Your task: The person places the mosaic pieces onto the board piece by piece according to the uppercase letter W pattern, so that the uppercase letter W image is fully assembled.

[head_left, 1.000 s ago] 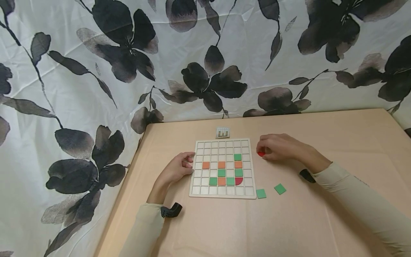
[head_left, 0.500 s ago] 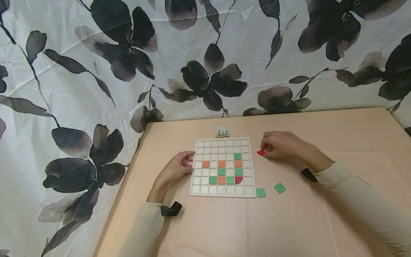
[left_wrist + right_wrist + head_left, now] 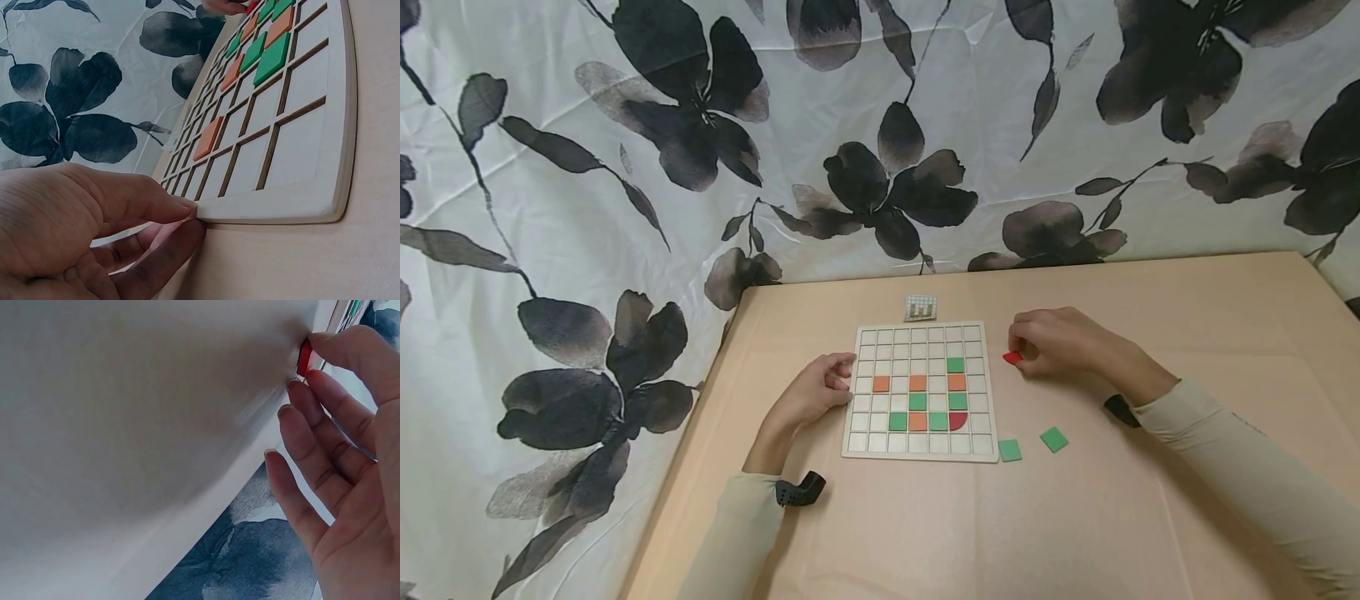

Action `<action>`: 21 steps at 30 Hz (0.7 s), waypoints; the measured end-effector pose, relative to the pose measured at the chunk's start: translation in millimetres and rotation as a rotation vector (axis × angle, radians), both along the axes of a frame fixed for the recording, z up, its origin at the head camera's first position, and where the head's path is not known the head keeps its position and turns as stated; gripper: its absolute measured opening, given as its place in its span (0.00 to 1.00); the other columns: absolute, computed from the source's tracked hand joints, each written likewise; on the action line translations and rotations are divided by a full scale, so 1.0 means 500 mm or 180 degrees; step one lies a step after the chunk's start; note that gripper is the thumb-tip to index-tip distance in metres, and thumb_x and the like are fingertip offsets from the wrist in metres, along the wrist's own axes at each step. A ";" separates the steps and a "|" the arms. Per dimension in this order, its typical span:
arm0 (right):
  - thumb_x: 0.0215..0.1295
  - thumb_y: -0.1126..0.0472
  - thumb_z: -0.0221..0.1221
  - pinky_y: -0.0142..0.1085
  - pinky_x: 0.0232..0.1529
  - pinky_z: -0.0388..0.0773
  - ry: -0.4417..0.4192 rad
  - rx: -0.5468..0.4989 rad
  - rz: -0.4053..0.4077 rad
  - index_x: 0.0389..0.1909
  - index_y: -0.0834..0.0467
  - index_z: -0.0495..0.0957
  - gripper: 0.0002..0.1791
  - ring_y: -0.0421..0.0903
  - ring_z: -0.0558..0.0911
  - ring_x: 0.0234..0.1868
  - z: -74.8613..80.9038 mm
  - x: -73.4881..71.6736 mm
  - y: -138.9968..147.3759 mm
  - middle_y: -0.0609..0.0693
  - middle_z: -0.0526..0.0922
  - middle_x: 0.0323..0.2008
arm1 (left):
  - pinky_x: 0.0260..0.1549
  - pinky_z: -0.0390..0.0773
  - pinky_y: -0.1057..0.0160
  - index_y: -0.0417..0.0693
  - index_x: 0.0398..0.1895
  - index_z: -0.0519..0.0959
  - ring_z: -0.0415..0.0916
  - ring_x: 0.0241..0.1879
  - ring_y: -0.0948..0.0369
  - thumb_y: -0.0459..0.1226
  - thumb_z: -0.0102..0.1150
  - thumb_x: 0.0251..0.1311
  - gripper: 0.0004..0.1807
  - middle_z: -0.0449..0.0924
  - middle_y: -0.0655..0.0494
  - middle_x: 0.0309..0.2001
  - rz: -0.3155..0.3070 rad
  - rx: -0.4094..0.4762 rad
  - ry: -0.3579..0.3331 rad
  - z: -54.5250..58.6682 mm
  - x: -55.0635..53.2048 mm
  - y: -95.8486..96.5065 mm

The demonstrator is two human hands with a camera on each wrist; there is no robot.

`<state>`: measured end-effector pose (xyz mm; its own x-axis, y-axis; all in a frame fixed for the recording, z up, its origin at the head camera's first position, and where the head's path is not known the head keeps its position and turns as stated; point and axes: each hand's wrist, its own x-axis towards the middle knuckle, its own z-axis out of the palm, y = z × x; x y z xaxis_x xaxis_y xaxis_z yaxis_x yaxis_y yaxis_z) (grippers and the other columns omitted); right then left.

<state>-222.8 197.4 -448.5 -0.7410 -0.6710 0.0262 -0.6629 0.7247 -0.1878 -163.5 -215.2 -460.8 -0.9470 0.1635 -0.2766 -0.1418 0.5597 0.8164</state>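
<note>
A white grid board (image 3: pixel 865 447) lies on the table, with several green and orange square tiles and a dark red piece with one rounded corner (image 3: pixel 957 421) in its cells. My left hand (image 3: pixel 811 393) is at the board's left edge; in the left wrist view its thumb and a finger pinch the rim. To the right of the board, my right hand (image 3: pixel 1060 340) pinches a small red tile (image 3: pixel 1012 357) between thumb and forefinger. The right wrist view shows this red tile (image 3: pixel 304 358) edge-on, close to the tabletop, its full outline partly hidden by the fingertips.
Two loose green tiles lie right of the board: one green tile (image 3: pixel 1010 450) by its lower corner, another green tile (image 3: pixel 1054 439) farther out. A small card with a printed grid (image 3: pixel 921 307) lies behind the board. A flowered curtain (image 3: pixel 820 108) hangs beyond the table (image 3: pixel 1075 533).
My right hand has shifted slightly right and away from me, and the red tile has turned a little in its fingers. The left hand and the board stay where they were.
</note>
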 end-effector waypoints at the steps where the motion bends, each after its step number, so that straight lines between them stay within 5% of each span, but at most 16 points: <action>1: 0.51 0.55 0.70 0.34 0.30 0.70 -0.0007 -0.0009 0.0004 0.31 0.48 0.81 0.08 0.38 0.71 0.29 0.000 0.001 -0.001 0.39 0.74 0.29 | 0.38 0.76 0.66 0.43 0.71 0.70 0.72 0.44 0.54 0.19 0.65 0.56 0.37 0.71 0.45 0.51 0.0000 0.0003 0.0005 0.000 0.000 0.000; 9: 0.52 0.61 0.69 0.34 0.34 0.73 -0.0253 -0.0169 0.0004 0.40 0.50 0.84 0.12 0.39 0.75 0.32 0.003 0.006 0.003 0.40 0.80 0.34 | 0.37 0.75 0.67 0.43 0.71 0.70 0.72 0.43 0.55 0.19 0.65 0.56 0.37 0.71 0.45 0.51 -0.0002 -0.0003 0.0006 0.002 0.001 0.000; 21: 0.54 0.55 0.72 0.35 0.34 0.73 -0.0450 -0.0144 0.0056 0.42 0.49 0.85 0.14 0.39 0.74 0.33 0.000 0.000 0.003 0.40 0.78 0.32 | 0.37 0.75 0.67 0.42 0.71 0.70 0.72 0.43 0.56 0.19 0.64 0.55 0.37 0.70 0.46 0.50 -0.0016 -0.0022 0.0022 0.005 0.001 0.001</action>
<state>-222.9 198.8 -448.7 -0.7276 -0.6844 -0.0472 -0.6400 0.7020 -0.3124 -163.0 -214.6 -458.3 -0.9480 0.1664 -0.2712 -0.1334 0.5660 0.8136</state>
